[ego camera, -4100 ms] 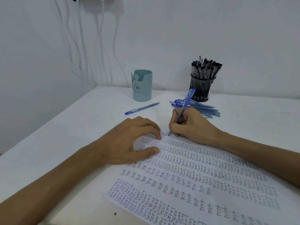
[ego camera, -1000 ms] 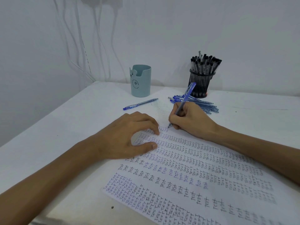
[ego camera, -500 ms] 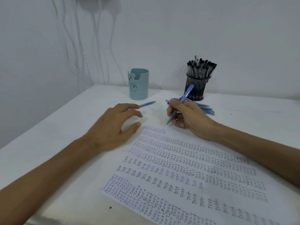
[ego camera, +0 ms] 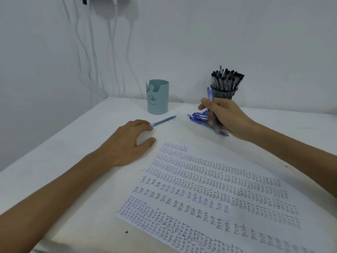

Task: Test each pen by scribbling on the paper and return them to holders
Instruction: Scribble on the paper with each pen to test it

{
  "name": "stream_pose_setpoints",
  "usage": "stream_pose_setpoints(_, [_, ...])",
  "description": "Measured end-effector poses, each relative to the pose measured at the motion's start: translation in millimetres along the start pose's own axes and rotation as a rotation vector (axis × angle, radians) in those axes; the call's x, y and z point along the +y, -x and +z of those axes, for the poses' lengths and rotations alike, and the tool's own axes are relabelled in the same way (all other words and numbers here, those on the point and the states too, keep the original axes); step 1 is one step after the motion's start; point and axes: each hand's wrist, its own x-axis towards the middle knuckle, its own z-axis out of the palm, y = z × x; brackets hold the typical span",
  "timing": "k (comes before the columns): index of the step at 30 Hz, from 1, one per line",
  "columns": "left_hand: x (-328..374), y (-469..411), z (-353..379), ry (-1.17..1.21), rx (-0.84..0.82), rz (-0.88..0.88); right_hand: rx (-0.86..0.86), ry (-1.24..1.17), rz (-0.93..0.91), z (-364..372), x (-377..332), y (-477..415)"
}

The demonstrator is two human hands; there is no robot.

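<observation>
Left forearm (ego camera: 60, 194) and right forearm (ego camera: 291, 157) are bare (wrists and fingers (ego camera: 144, 123) too)

A white surface (ego camera: 54, 152) fills a corner of plain white walls (ego camera: 237, 33); white cables (ego camera: 113, 61) hang down behind its far left corner.

I count two hands: left hand (ego camera: 131, 141), right hand (ego camera: 226, 117). Two holders: teal cup (ego camera: 158, 96), mesh cup (ego camera: 224, 93). One paper (ego camera: 218, 189). One lone blue pen (ego camera: 164, 121), one held pen (ego camera: 210, 94). Blue pen heap (ego camera: 197, 116) and black pens (ego camera: 226, 79): too packed to count.
</observation>
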Motion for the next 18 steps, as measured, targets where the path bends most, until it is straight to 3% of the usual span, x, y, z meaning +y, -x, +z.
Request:
stream_pose_setpoints(3, [-1.1,-0.5,0.4,0.026,0.068,0.026,0.012,0.545,-0.108,-19.9,2.5,-14.0])
stream_pose_setpoints(6, [-0.7,-1.2,1.4,0.049,0.183,0.054,0.052,0.865,-0.232,-29.1,14.2,-22.5])
stream_pose_setpoints(12, [3.1,0.0,1.5,0.072,0.231,0.05,0.061,1.085,-0.331,-26.7,27.7,-29.0])
stream_pose_setpoints(18, [3.9,0.7,1.1,0.076,0.234,0.052,0.019,1.056,-0.368,-28.8,30.0,-32.6])
